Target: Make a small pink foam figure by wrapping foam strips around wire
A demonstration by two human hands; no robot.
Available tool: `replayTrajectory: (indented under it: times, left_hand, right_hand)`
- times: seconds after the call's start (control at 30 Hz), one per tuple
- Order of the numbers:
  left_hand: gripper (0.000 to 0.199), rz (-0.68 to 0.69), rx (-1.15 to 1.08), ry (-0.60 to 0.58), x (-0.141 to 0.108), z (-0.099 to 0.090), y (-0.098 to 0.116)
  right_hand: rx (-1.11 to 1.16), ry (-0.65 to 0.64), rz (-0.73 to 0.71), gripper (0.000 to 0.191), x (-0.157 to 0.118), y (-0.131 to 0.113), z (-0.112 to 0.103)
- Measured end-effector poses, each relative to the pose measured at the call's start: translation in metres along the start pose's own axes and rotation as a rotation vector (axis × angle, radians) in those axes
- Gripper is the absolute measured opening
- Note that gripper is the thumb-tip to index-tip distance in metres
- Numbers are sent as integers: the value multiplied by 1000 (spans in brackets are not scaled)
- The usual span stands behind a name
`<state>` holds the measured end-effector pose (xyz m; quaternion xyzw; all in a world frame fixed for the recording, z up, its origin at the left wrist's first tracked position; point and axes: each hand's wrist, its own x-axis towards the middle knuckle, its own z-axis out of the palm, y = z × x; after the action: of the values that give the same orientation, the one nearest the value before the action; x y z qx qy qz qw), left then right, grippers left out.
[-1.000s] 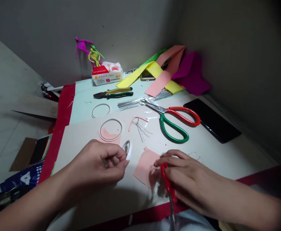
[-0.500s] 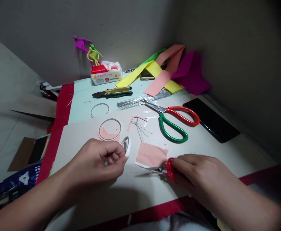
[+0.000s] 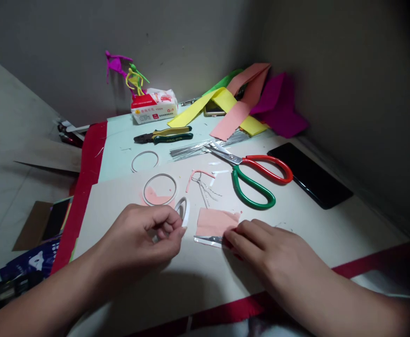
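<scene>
- Scissors [image 3: 211, 239], slim and metallic, sit in my curled right hand [image 3: 273, 250], palm down.
- Blades overlie the glossy white edge of matte pink paper [image 3: 216, 222], flat between my hands.
- My left hand [image 3: 150, 234] pinches a thin white ring [image 3: 186, 214] upright.

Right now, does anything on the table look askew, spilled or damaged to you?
Only mild untidiness: the large scissors lie with their handles spread and blade tips over the bundle of thin wires, an awkward spot for a sharp tool, and white scraps lie loose nearby. I see no spill.
</scene>
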<state>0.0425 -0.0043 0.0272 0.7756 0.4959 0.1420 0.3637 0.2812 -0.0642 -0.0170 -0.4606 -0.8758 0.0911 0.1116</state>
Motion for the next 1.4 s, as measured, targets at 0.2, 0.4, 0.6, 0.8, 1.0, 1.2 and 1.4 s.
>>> replayTrajectory:
  times: [0.2, 0.4, 0.6, 0.8, 1.0, 1.2, 1.4]
  left_hand:
    - [16, 15, 0, -6, -1, 7, -1]
    - [14, 23, 105, 5, -3, 18, 3]
    - [12, 111, 210, 63, -3, 26, 2]
    - [12, 143, 204, 150, -4, 27, 6]
    - [19, -76, -17, 48, -4, 24, 16]
    - [19, -262, -458, -105, -1, 21, 16]
    - [31, -252, -281, -172, 1, 18, 11]
  right_hand:
    - [114, 35, -274, 30, 3, 22, 0]
    - [473, 101, -75, 23, 11, 20, -5]
    - [1024, 111, 270, 17, 34, -9, -15]
    - [1006, 181, 258, 7, 41, -15, -10]
    - [1152, 112, 269, 8, 45, -14, -10]
    - [1335, 116, 360, 9, 52, -21, -8]
    - [1239, 141, 309, 9, 53, -19, -13]
